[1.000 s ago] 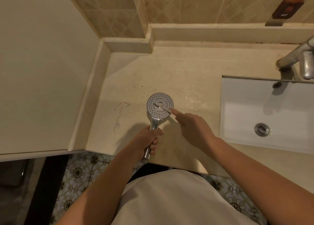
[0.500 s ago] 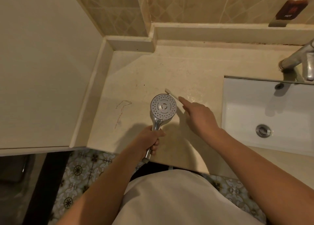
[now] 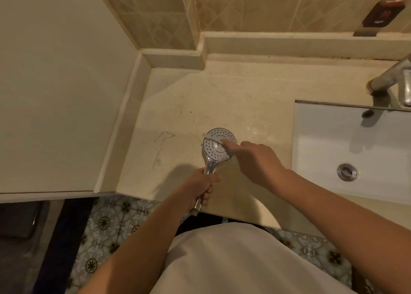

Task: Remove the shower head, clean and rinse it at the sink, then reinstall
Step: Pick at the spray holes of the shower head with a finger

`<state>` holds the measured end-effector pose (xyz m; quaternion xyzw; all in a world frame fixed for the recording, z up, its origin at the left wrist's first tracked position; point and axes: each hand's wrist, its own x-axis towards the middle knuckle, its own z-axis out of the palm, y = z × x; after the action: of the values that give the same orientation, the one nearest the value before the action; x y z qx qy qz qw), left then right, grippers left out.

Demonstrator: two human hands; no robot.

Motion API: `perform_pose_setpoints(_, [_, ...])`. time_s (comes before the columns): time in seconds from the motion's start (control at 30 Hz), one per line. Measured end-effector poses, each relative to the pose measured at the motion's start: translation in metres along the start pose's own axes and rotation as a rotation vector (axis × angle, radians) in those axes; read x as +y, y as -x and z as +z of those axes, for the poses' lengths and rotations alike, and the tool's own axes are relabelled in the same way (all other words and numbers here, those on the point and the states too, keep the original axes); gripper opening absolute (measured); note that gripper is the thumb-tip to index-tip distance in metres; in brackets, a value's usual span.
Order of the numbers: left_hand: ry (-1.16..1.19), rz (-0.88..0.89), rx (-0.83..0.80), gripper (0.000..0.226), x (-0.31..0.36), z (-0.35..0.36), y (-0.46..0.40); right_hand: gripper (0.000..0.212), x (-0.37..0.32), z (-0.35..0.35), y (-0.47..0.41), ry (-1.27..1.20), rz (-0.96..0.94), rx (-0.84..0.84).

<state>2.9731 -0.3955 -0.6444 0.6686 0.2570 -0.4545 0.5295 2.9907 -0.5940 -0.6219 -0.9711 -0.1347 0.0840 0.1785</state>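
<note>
Shower head at frame centre, face up over the counter, long axis running toward lower left. Left hand clamped on its handle. Right hand pinches a small brush across the face. Sink to the right.

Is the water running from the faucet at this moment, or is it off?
Off, it seems: no stream falls from the faucet and the sink basin looks still. The spout tip is partly cut off.
</note>
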Motion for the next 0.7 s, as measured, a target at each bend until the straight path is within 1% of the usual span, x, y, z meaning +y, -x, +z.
perform_pose_setpoints(0.07, [0.001,0.005,-0.001,0.016,-0.002,0.0,0.0,0.062,-0.008,0.007,0.011,0.006,-0.072,-0.056])
perform_pose_setpoints(0.1, [0.003,0.007,0.001,0.018,-0.002,-0.001,-0.001,0.063,-0.008,0.008,0.013,0.015,-0.071,-0.071])
perform_pose_setpoints(0.13, [0.004,0.006,0.005,0.018,-0.001,-0.001,-0.001,0.061,-0.006,0.008,0.011,0.022,-0.047,-0.057])
perform_pose_setpoints(0.23, [0.013,-0.005,0.009,0.017,0.003,0.0,-0.002,0.052,0.005,0.002,-0.001,0.0,0.101,0.041])
perform_pose_setpoints(0.3, [0.04,-0.013,-0.003,0.018,0.004,0.003,-0.002,0.055,0.005,-0.002,-0.004,-0.024,0.154,0.058])
perform_pose_setpoints(0.37, [0.053,-0.027,-0.014,0.018,0.003,0.005,-0.002,0.058,0.0,-0.001,0.004,-0.042,0.087,0.028])
perform_pose_setpoints(0.47, [0.031,-0.014,-0.006,0.018,0.001,0.003,-0.001,0.065,-0.008,0.006,0.023,0.014,-0.101,-0.051])
perform_pose_setpoints(0.5, [0.019,0.0,-0.004,0.019,0.002,0.002,-0.002,0.064,-0.007,0.006,0.025,0.018,-0.103,-0.059])
perform_pose_setpoints(0.53, [0.01,0.011,-0.006,0.019,0.003,0.002,-0.003,0.061,-0.002,0.007,0.022,-0.001,-0.068,-0.047])
perform_pose_setpoints(0.63, [0.007,0.015,-0.027,0.02,0.007,0.005,-0.004,0.053,0.016,0.008,0.006,-0.076,0.148,0.048])
perform_pose_setpoints(0.7, [0.007,0.012,-0.034,0.02,0.007,0.006,-0.004,0.05,0.021,0.008,0.004,-0.104,0.203,0.063])
